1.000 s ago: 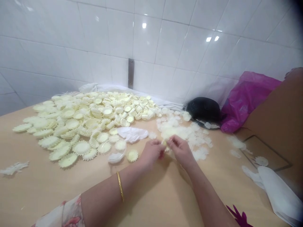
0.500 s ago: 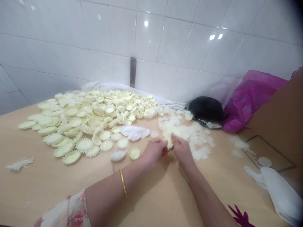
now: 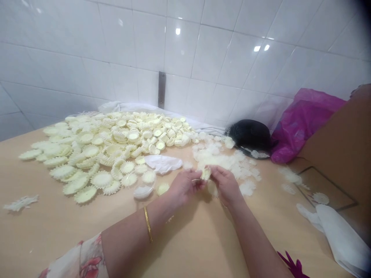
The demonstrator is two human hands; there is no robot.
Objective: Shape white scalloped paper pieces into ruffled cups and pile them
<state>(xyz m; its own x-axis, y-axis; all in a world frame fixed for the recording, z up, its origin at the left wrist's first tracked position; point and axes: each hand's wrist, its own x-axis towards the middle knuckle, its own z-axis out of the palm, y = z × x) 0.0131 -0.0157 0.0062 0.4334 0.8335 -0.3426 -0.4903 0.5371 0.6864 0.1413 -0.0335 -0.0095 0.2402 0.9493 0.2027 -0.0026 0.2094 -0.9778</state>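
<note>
Near the middle of the table, my left hand [image 3: 184, 186] and my right hand [image 3: 226, 186] meet at a small pale yellow notched-edge disc [image 3: 206, 173]. The fingertips of both hands pinch it from either side. Part of the disc is covered by my fingers. Just behind my hands lies a loose spread of thin, whitish notched discs [image 3: 220, 157]. A single pale yellow disc [image 3: 162, 188] rests beside my left wrist. Left of it stands a small clear round dish [image 3: 144, 191] with something white in it.
A large heap of pale yellow scalloped discs [image 3: 101, 179] covers the left and back. A crumpled white cloth [image 3: 164, 164] lies before it. At right are a black rounded object [image 3: 251, 135], a magenta plastic bag [image 3: 304, 116] and a white sheet [image 3: 342, 235]. A tiled wall [image 3: 121, 50] stands behind.
My hands have tilted and moved slightly apart around the disc, showing more of it. The view has shifted slightly.
</note>
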